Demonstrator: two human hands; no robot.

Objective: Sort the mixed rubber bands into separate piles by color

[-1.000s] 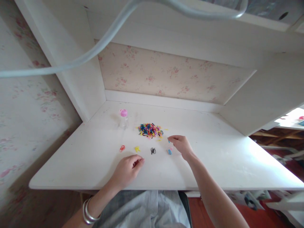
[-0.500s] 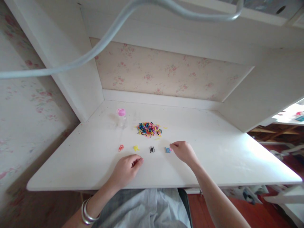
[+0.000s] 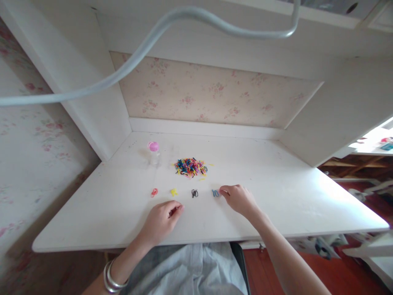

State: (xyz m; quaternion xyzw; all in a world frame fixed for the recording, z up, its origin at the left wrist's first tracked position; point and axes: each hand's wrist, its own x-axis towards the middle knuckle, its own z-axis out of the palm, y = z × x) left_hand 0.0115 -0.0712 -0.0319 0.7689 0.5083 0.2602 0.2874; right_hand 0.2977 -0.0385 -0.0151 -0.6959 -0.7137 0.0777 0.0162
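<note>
my right hand, grip unclear, bends beside thin blue looped bands; my left hand curls closed over the flat white bench, pink-flowered cream wallpaper behind.

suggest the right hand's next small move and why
Probably move the right hand from the blue bands to the mixed pile: many colours lie jumbled there, while red bands, yellow bands, black bands and the blue ones sit in separate groups. Whether its fingers hold anything is unclear.
</note>
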